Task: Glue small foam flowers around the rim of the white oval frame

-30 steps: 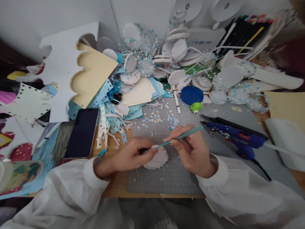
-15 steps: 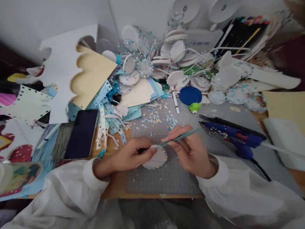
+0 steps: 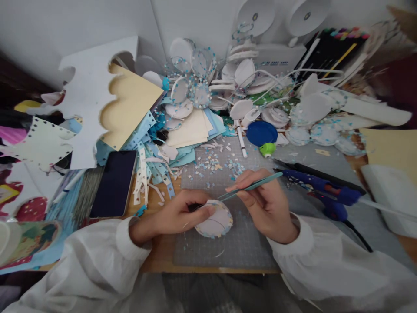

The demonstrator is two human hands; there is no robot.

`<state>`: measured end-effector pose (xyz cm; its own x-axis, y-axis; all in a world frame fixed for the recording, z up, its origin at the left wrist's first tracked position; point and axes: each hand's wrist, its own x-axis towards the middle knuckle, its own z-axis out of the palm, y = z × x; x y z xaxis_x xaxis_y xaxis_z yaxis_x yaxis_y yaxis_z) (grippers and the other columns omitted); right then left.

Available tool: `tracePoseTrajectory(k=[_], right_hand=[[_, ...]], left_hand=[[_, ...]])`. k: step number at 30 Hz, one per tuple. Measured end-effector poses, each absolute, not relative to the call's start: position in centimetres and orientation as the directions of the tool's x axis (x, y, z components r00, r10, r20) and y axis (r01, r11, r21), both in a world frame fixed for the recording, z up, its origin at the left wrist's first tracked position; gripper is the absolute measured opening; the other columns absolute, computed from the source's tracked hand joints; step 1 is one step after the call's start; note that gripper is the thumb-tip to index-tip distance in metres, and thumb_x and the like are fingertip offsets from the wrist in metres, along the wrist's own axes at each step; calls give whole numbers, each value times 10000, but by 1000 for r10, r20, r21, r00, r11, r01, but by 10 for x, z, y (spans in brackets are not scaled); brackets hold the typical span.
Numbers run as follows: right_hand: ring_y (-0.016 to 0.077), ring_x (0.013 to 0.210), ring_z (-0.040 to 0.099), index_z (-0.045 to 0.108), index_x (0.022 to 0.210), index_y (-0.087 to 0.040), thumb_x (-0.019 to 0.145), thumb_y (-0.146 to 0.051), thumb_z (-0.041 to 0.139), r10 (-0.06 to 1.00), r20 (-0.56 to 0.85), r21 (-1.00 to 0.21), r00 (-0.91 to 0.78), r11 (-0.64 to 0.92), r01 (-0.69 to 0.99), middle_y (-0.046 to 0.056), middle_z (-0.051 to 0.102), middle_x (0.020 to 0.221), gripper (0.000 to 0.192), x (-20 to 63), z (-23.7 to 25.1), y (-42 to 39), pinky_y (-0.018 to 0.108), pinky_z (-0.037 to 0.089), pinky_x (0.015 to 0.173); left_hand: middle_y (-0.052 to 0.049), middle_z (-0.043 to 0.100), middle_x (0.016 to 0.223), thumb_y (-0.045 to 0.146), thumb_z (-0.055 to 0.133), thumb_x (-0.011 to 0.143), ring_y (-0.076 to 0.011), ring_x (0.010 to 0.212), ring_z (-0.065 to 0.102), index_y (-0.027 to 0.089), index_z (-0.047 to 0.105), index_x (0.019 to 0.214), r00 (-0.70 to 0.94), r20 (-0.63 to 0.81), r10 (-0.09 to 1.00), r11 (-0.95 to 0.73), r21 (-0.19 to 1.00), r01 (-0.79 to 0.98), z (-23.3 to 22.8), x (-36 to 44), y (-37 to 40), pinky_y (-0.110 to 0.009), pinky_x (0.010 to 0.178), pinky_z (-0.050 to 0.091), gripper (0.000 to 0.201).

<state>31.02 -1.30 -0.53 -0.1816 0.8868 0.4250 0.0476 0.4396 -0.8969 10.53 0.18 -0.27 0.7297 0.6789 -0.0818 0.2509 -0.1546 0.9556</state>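
— Starting at the left, what do you see?

— I see a dark phone [image 3: 114, 183] lying flat on the surface [image 3: 159, 256], beside blue paper strips [image 3: 148, 171].

— And the hands?

— My left hand [image 3: 177, 215] pinches the near edge of a white paper disc [image 3: 215, 219] resting on the grey cutting mat [image 3: 228, 250]. My right hand [image 3: 265, 206] is closed around teal tweezers [image 3: 250, 188], tips at the disc's rim.

— Further right?

— A blue glue gun [image 3: 325, 191] lies on the mat.
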Motion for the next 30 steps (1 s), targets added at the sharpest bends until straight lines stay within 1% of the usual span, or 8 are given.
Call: tracePoseTrajectory(k=[4, 8, 14, 17, 23, 27, 28, 30], right_hand=[[171, 756, 609, 540, 952, -232, 885, -146, 521, 865, 453, -878, -216, 475, 57, 34, 623, 816, 111, 311, -7, -14, 320, 508, 628], [175, 761, 598, 542, 969, -243, 877, -131, 521, 847, 471, -861, -244, 502, 79, 34, 631, 833, 147, 313, -10, -15, 343, 501, 651], [182, 770, 612, 541, 961, -239, 883, -148, 517, 860, 465, -866, -210, 491, 93, 39, 634, 835, 122, 313, -10, -12, 351, 513, 667], [183, 747, 622, 540, 933, -230, 888, -183, 521, 868, 460, -869, -188, 484, 106, 43, 628, 812, 68, 312, -9, -10, 338, 525, 638], [191, 771, 631, 552, 938, -248, 890, -211, 537, 888, 437, -891, -144, 449, 67, 34, 605, 819, 63, 313, -9, -10, 363, 545, 673], [195, 763, 648, 560, 932, -267, 885, -274, 569, 933, 359, -933, 20, 359, 2, 29, 572, 837, 48, 316, -13, -6, 361, 555, 653], [195, 760, 653, 558, 942, -274, 882, -293, 576, 939, 335, -942, 73, 336, 0, 27, 577, 845, 65, 318, -15, -4, 356, 554, 640], [192, 750, 660, 553, 966, -284, 871, -310, 597, 943, 287, -957, 168, 292, -1, 19, 602, 849, 107, 320, -18, 2, 349, 554, 635]], left_hand=[[23, 429, 583, 331, 430, 938, -84, 540, 392, 132, 509, 647, 703, -90, 705, -130, 959, 253, -4, 107, 1, -191, 486, 328, 362], [26, 420, 578, 316, 439, 941, -83, 544, 388, 136, 494, 630, 704, -75, 706, -172, 946, 273, -5, 107, 1, -199, 501, 322, 364], [30, 405, 592, 342, 412, 956, -85, 555, 387, 135, 496, 643, 696, -105, 710, -124, 955, 271, -5, 106, 1, -192, 502, 333, 384], [16, 464, 634, 376, 399, 955, -95, 582, 428, 125, 556, 730, 718, -129, 684, -75, 966, 246, -3, 106, 2, -192, 512, 361, 372], [-20, 584, 755, 335, 565, 878, -108, 648, 486, 105, 629, 940, 731, -132, 670, -88, 963, 254, -7, 105, 1, -205, 578, 411, 247], [-71, 644, 953, 286, 549, 898, -143, 811, 567, 132, 604, 1086, 692, -107, 714, -30, 983, 182, -9, 105, 0, -247, 702, 471, 249], [-82, 642, 1012, 273, 552, 899, -153, 864, 577, 145, 580, 1128, 683, -104, 723, -1, 988, 151, -9, 105, 0, -259, 737, 480, 264], [-79, 639, 1037, 256, 572, 892, -150, 888, 589, 174, 502, 1203, 666, -133, 734, 89, 991, 100, -8, 105, -1, -258, 747, 488, 329]])
